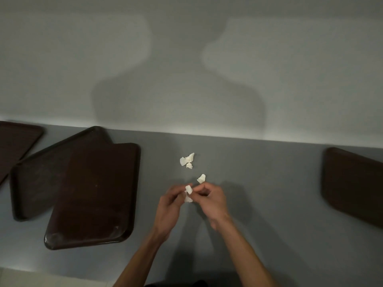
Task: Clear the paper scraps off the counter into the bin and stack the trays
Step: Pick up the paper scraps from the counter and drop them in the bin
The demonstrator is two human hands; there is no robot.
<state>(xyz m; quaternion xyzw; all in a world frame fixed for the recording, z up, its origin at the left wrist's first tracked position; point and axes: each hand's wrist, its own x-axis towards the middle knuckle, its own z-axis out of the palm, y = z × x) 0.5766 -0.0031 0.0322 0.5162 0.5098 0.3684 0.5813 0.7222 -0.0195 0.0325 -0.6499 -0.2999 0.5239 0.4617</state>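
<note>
Both hands, left and right, grip a scrap (trays flank open counter).

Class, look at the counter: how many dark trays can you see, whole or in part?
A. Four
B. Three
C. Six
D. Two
A. One tray is cut off at the far left, a second tray lies partly under a third tray, and a fourth tray sits at the right edge; the hands work between them.
</note>
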